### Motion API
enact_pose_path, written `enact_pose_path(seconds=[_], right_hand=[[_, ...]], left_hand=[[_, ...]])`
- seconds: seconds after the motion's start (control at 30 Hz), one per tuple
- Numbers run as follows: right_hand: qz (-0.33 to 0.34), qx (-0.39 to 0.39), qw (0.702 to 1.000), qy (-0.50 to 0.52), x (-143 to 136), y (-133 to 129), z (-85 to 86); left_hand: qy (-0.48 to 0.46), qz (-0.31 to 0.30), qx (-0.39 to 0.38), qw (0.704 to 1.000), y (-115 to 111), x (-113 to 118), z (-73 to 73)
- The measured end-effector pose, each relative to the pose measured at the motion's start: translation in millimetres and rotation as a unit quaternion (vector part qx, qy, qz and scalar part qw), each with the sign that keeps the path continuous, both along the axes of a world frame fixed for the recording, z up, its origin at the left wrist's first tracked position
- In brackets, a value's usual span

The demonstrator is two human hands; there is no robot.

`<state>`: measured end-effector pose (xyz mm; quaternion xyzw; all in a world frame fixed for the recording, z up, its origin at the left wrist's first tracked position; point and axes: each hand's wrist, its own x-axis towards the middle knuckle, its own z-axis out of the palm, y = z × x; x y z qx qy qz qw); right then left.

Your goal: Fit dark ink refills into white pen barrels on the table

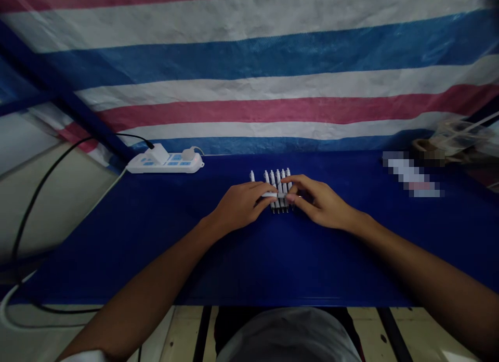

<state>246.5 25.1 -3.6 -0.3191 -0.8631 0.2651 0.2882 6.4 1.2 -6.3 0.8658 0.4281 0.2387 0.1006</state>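
A white pen (270,195) lies crosswise between my two hands, just above a row of pens. The thumb and fingers of my left hand (245,202) pinch its left part. At its right end, my right hand (320,199) grips it between thumb and fingers. Beneath them several white pens with dark tips (278,203) lie side by side on the blue table (296,263), tips toward me. Slightly apart on the left is another white pen (251,176), mostly covered by my left hand. My fingers hide the middle of some pens in the row.
At the back left stands a white power strip (167,167) with a plugged-in adapter (158,153) and a black cable (39,190). Clear plastic bags and a tape roll (424,150) sit at the far right, near a blurred-out item (413,177). A striped tarp (253,110) hangs behind.
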Motion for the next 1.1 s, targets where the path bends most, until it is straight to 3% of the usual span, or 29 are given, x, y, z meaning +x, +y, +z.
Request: enact_pose_path(seconds=[0.2,0.5,0.57,0.67,0.8,0.97,1.03,1.1], right_hand=[[-0.002,-0.007,1.0,0.005,-1,0,1.9],[0.021,-0.204,0.976,0.077,-7,-5,8.0],[0.022,-0.236,0.966,0.1,-8,-4,5.9],[0.015,-0.256,0.957,0.133,-6,0,2.5],[0.007,-0.242,0.957,0.161,-6,2,1.8],[0.009,-0.239,0.961,0.136,-8,-4,2.4],[-0.002,-0.227,0.964,0.14,-8,-4,1.5],[-0.013,-0.216,0.965,0.145,-6,-2,0.1]], left_hand=[[0.003,-0.008,0.024,1.0,2,-2,-3.4],[0.008,-0.015,0.098,0.995,4,-4,-4.0],[-0.021,-0.01,0.085,0.996,5,-5,-0.5],[-0.124,0.028,0.002,0.992,8,-7,5.2],[-0.313,0.1,-0.13,0.936,14,-8,8.0],[-0.542,0.098,-0.172,0.817,18,-4,2.5],[-0.568,0.097,-0.152,0.803,19,-5,0.0],[-0.562,0.097,-0.129,0.811,21,-6,-2.0]])
